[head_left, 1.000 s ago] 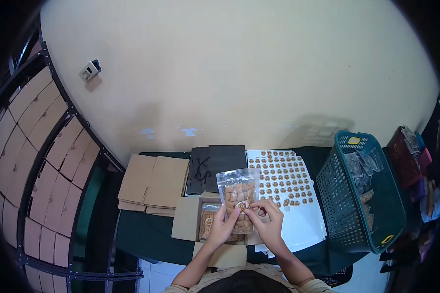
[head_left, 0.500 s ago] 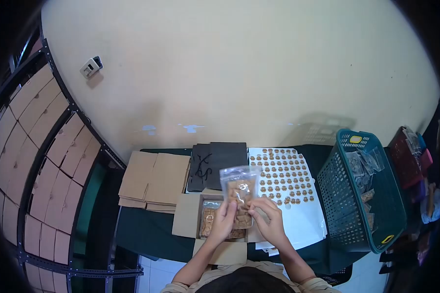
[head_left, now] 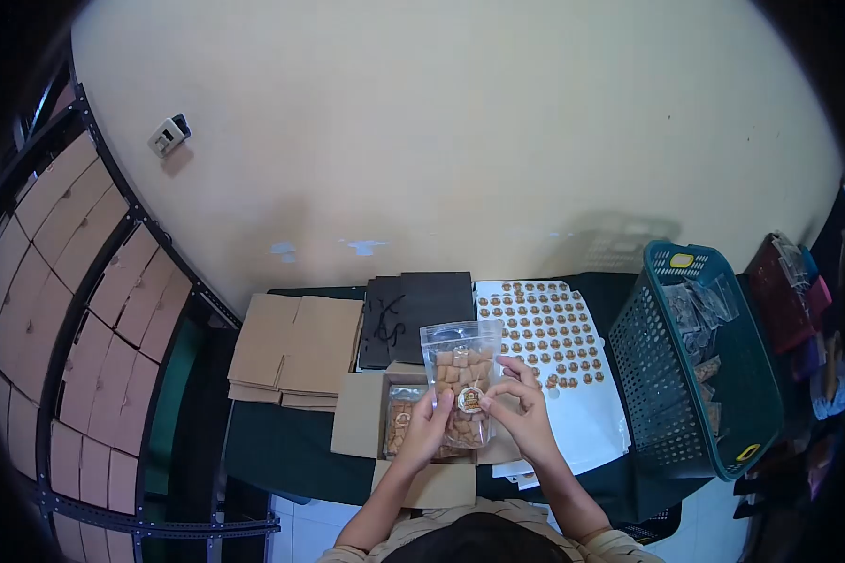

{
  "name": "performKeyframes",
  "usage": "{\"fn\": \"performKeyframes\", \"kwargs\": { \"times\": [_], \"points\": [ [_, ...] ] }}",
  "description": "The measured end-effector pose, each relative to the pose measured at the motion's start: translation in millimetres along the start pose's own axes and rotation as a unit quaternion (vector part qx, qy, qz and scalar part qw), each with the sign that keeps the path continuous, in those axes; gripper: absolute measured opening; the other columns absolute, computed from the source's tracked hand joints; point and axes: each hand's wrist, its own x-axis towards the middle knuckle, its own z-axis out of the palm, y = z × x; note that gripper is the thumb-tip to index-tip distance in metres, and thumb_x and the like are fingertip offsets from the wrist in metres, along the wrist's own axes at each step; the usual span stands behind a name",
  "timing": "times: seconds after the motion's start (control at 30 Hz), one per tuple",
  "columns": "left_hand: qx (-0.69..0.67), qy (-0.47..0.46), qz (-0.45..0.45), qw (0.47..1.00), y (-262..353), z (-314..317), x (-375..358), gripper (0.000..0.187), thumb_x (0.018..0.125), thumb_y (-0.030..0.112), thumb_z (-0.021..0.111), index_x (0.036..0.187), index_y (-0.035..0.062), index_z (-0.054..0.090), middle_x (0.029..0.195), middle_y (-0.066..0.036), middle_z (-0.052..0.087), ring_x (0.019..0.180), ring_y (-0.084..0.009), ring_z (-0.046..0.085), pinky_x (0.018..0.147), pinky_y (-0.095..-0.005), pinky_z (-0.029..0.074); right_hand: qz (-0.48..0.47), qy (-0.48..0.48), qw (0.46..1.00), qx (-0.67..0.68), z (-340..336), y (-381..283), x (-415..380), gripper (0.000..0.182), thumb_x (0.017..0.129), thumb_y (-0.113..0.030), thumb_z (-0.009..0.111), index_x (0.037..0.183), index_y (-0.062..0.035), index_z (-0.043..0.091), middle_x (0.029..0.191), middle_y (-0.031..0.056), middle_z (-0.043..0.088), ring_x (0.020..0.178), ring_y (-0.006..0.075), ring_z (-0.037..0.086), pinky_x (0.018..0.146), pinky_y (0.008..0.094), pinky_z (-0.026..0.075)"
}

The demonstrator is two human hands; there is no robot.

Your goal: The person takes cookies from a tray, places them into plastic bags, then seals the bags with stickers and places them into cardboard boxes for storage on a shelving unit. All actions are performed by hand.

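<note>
A clear zip pouch [head_left: 460, 357] of brown pillow-shaped snacks is held upright over an open cardboard box [head_left: 358, 413]. My left hand [head_left: 423, 433] is closed on the pouch's lower left side, thumb across its front. A round gold-and-white sticker [head_left: 470, 400] shows on the pouch's front. At its right edge, my right hand [head_left: 519, 413] pinches the sticker with thumb and forefinger, its other fingers loosely curled. Inside the box lies another snack pouch [head_left: 401, 420] with a round sticker; the box's right part is hidden behind the held pouch.
White sheets of round stickers [head_left: 573, 413] lie to the right. Behind the box are a black folder-like stack [head_left: 437, 305] and flattened cardboard [head_left: 319, 342]. A green basket [head_left: 662, 375] holding pouches stands far right. Shelves of cardboard boxes [head_left: 42, 300] line the left.
The pouch's front has turned more into view, and the round sticker now shows on it. My right hand has shifted slightly, its fingers spreading a little.
</note>
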Motion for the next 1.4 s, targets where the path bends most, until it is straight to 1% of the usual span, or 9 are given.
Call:
{"fn": "performKeyframes", "kwargs": {
  "times": [0.13, 0.57, 0.67, 0.83, 1.17, 1.27, 1.33, 1.37, 1.4],
  "points": [
    [-0.030, 0.000, 0.001, 1.000, 0, 6, -3, 0.034, 0.093, 0.028, 0.046, 0.114, 0.0023, 0.049, 0.103, -0.004, 0.056, 0.089, -0.0075, 0.053, 0.078, -0.0233, 0.043, 0.002, -0.011, 1.000, -0.010, -3, -1, 1, 0.008, 0.072, -0.013, 0.069, 0.078, -0.0087, 0.065, 0.125, 0.0141, 0.041, 0.118, 0.0291, 0.037, 0.101, 0.0416, 0.024],
    [-0.011, -0.043, 0.018, 0.999, 21, 10, -8, 0.033, 0.089, 0.014, 0.054, 0.118, 0.0008, 0.045, 0.106, -0.005, 0.056, 0.091, -0.0081, 0.054, 0.079, -0.0239, 0.045, 0.009, -0.018, 0.999, 0.034, 0, 4, 4, 0.008, 0.074, -0.011, 0.066, 0.080, -0.0067, 0.064, 0.124, 0.0146, 0.042, 0.118, 0.0300, 0.038, 0.101, 0.0405, 0.026],
    [0.026, -0.028, -0.034, 0.999, 23, 10, -8, 0.033, 0.089, 0.014, 0.053, 0.118, 0.0000, 0.044, 0.106, -0.006, 0.056, 0.091, -0.0084, 0.054, 0.079, -0.0240, 0.045, 0.012, -0.013, 0.999, 0.042, 2, 3, 4, 0.008, 0.074, -0.011, 0.067, 0.080, -0.0066, 0.064, 0.123, 0.0149, 0.043, 0.117, 0.0299, 0.040, 0.100, 0.0403, 0.028],
    [-0.009, -0.032, 0.030, 0.999, 8, 4, -2, 0.033, 0.090, 0.016, 0.052, 0.117, -0.0008, 0.045, 0.104, -0.007, 0.056, 0.088, -0.0075, 0.054, 0.075, -0.0227, 0.045, -0.023, 0.008, 1.000, -0.019, 4, 2, 3, 0.010, 0.071, -0.011, 0.069, 0.079, -0.0060, 0.064, 0.117, 0.0140, 0.046, 0.111, 0.0286, 0.043, 0.098, 0.0395, 0.030],
    [0.025, -0.017, -0.013, 0.999, 2, -6, -1, 0.030, 0.090, 0.019, 0.052, 0.114, 0.0021, 0.048, 0.087, 0.001, 0.057, 0.070, -0.0001, 0.049, 0.057, -0.0163, 0.039, -0.089, 0.079, 0.986, -0.116, 19, 15, 0, 0.007, 0.073, -0.009, 0.067, 0.073, -0.0048, 0.061, 0.108, 0.0123, 0.049, 0.099, 0.0220, 0.048, 0.086, 0.0338, 0.038],
    [0.020, -0.023, 0.033, 0.999, 0, -5, -2, 0.030, 0.090, 0.019, 0.053, 0.115, 0.0030, 0.048, 0.087, 0.002, 0.056, 0.067, -0.0001, 0.046, 0.054, -0.0165, 0.036, -0.079, 0.059, 0.993, -0.060, 25, 21, -4, 0.013, 0.075, 0.000, 0.063, 0.085, -0.0020, 0.056, 0.102, 0.0092, 0.049, 0.098, 0.0167, 0.048, 0.088, 0.0289, 0.036],
    [-0.011, -0.016, 0.018, 1.000, 3, -4, -3, 0.030, 0.090, 0.019, 0.052, 0.115, 0.0028, 0.048, 0.091, 0.001, 0.056, 0.071, -0.0010, 0.048, 0.060, -0.0173, 0.040, -0.017, 0.074, 0.991, 0.106, 31, 22, -4, 0.029, 0.076, 0.004, 0.062, 0.100, -0.0016, 0.048, 0.098, 0.0074, 0.049, 0.097, 0.0130, 0.048, 0.085, 0.0246, 0.036],
    [-0.041, -0.020, 0.013, 0.999, 5, -4, -4, 0.032, 0.089, 0.016, 0.054, 0.116, 0.0016, 0.047, 0.097, -0.002, 0.057, 0.080, -0.0039, 0.052, 0.070, -0.0197, 0.044, -0.014, 0.082, 0.987, 0.137, 33, 20, -3, 0.043, 0.075, 0.001, 0.065, 0.111, 0.0002, 0.041, 0.097, 0.0057, 0.050, 0.087, 0.0103, 0.051, 0.075, 0.0225, 0.041],
    [-0.042, -0.020, 0.014, 0.999, 6, -4, -5, 0.032, 0.089, 0.016, 0.054, 0.116, 0.0016, 0.047, 0.097, -0.002, 0.057, 0.080, -0.0039, 0.052, 0.070, -0.0197, 0.044, -0.015, 0.081, 0.987, 0.137, 33, 18, -3, 0.043, 0.075, 0.001, 0.065, 0.111, 0.0002, 0.041, 0.097, 0.0057, 0.050, 0.087, 0.0103, 0.051, 0.075, 0.0225, 0.041]
  ]
}}
